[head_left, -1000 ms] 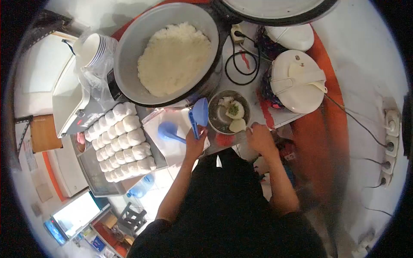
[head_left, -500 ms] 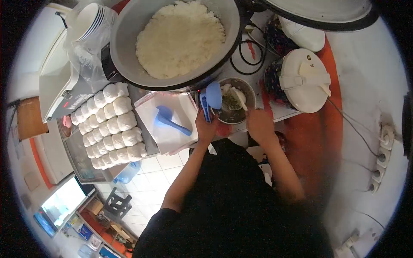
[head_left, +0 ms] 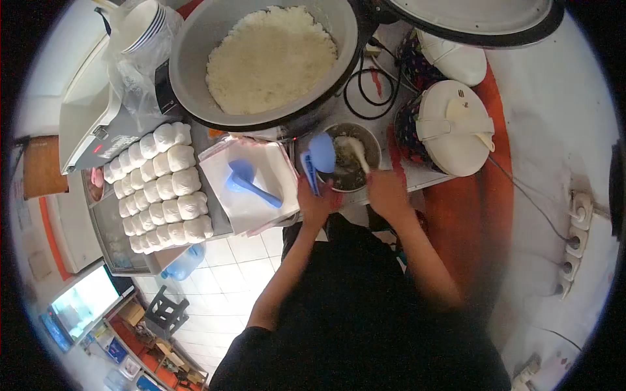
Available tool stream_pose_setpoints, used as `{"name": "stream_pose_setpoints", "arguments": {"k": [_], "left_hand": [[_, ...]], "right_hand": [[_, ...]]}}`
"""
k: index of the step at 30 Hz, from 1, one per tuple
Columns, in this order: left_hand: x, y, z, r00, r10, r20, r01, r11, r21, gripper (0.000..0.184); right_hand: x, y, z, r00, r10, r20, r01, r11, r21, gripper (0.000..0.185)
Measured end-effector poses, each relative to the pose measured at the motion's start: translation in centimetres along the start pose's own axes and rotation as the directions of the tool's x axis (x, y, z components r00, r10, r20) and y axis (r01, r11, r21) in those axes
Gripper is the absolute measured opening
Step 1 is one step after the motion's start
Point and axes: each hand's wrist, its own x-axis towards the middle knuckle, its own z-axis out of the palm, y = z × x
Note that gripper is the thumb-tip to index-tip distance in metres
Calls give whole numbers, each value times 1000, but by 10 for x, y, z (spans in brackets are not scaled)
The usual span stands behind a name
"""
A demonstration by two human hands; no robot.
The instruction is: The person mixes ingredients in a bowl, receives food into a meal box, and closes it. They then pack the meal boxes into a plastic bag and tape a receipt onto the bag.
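In the head view, my left hand (head_left: 314, 203) is closed around the handle of a blue scoop (head_left: 322, 154), its round cup held by the left rim of a metal bowl (head_left: 376, 144). My right hand (head_left: 388, 195) grips the handle of a pale spoon (head_left: 362, 160) whose head reaches into that bowl. Inside are a dark greenish filling (head_left: 347, 177) and something whitish around the spoon's head; its exact kind is unclear. A second blue scoop (head_left: 254, 186) lies on a stack of white paper sheets (head_left: 261, 218) left of my hands.
Behind the bowl stands a large cooker pot (head_left: 189, 78) of white rice (head_left: 274, 62), its lid (head_left: 482, 16) raised. Rows of white wrapped bundles (head_left: 160, 189) sit at left. Cream-lidded containers (head_left: 453, 127) and a black cable (head_left: 349, 98) are at right. Paper cups (head_left: 140, 26) stand far left.
The spoon's head has shifted within the bowl, and my right hand has moved slightly with it. The blue scoop stays in my left hand. The whole view has shifted a little.
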Motion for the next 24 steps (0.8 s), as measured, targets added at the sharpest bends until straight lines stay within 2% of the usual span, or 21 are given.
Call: {"name": "stream_pose_setpoints", "arguments": {"k": [1,2,3,4,5,7,8,10,11,13,14,15,16,17,18,19,20,21,22,23,24], "left_hand": [[7,-2,-5,1000,-3,4,3,1000,4,29],[19,-3,-8,998,56,3,-56,998,-18,27],[29,-3,-10,993,118,0,-118,992,-42,25],[33,8,-14,987,151,62,-149,988,-31,24],[37,8,-12,986,153,63,-152,988,-25,24],[39,5,-8,985,85,148,-89,996,17,26],[37,4,-4,987,113,114,-118,992,44,25],[27,2,-2,990,54,134,-62,997,54,25],[23,0,0,989,-5,151,-4,998,59,25],[14,-9,1,987,10,162,-11,1000,5,26],[13,-6,0,987,76,143,-83,996,44,26],[15,-2,0,982,146,120,-156,984,82,26],[21,1,-2,981,153,122,-163,983,82,26],[30,3,-4,970,231,78,-238,966,102,25],[35,4,-6,953,300,35,-302,945,127,24],[40,9,-8,955,294,39,-297,946,129,24],[45,15,-8,962,246,121,-260,958,117,25],[50,18,-7,958,198,207,-223,969,109,25],[55,18,-4,941,186,282,-244,952,185,28],[53,18,-4,939,189,288,-249,951,185,28],[52,18,-2,951,180,252,-222,964,148,24]], "right_hand": [[-7,-3,-16,993,103,63,-105,994,25,23],[-2,9,-4,992,107,68,-109,994,29,23],[10,29,14,1000,-2,-10,2,1000,-6,25],[22,41,23,989,-115,-88,111,993,-49,26],[28,33,12,989,-115,-90,111,993,-43,26],[31,10,-3,991,-54,123,32,985,172,26],[26,5,8,991,-59,117,37,984,176,26],[0,-2,46,970,-231,69,232,973,-7,24],[3,-5,54,972,-226,67,227,974,-3,24],[5,-6,59,969,-203,142,197,979,54,21],[7,0,52,970,-198,143,192,980,54,21],[11,10,41,983,-177,53,173,981,86,21],[14,14,25,988,-151,-39,154,980,122,21],[14,13,4,988,-148,-45,152,981,124,21],[10,12,-19,998,-46,32,42,993,106,27],[9,14,-29,992,58,112,-67,995,78,33],[22,36,-7,991,61,118,-71,994,79,33],[42,68,32,994,-69,79,66,997,35,36],[48,72,35,979,-199,42,200,980,-15,38],[48,74,39,980,-194,39,194,981,-12,38],[51,76,44,990,-137,14,129,957,261,39]]}}
